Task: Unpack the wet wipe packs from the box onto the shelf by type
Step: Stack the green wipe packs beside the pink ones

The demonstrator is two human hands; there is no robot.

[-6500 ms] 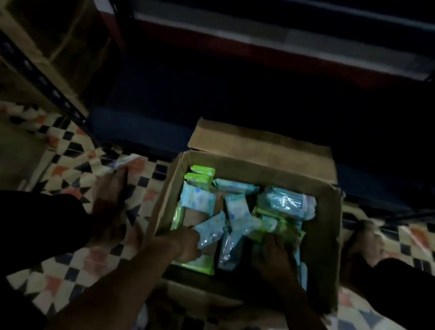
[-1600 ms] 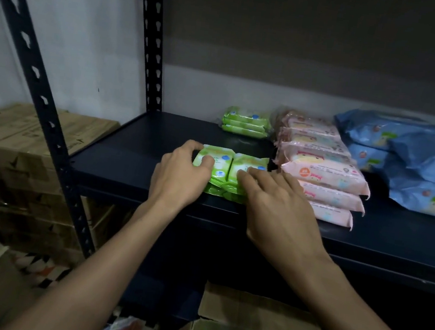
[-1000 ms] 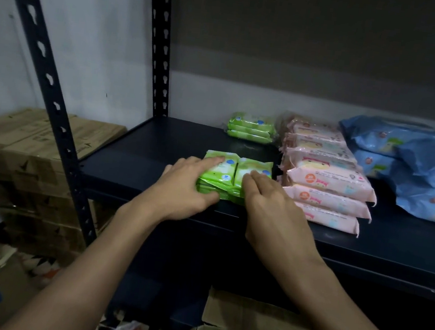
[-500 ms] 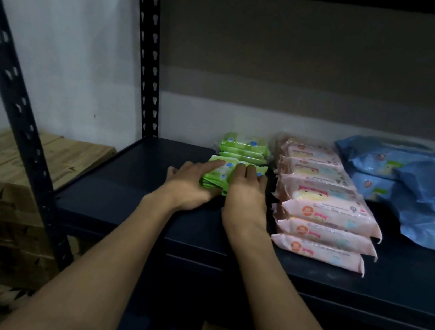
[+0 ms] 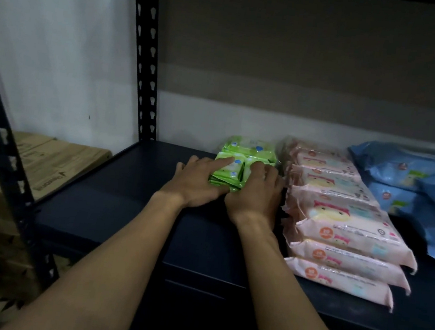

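Where the dark shelf (image 5: 130, 195) meets the back wall, two small stacks of green wet wipe packs (image 5: 227, 173) lie one just behind the other: glossy lime wrappers with pale panels and small blue dots, the near stack two packs wide and a few deep. The left hand (image 5: 199, 183) lies flat over the near stack's left side, fingers straight and spread, forefinger stretched across the top pack; the right hand (image 5: 258, 194) presses its extended fingers on the stack's right side, beside the row of pink packs (image 5: 341, 221). Blue packs (image 5: 414, 183) lie further right. A second ago the near green stack sat at the shelf's front edge, well apart from the rear one; it has since been pushed back until the two nearly touch.
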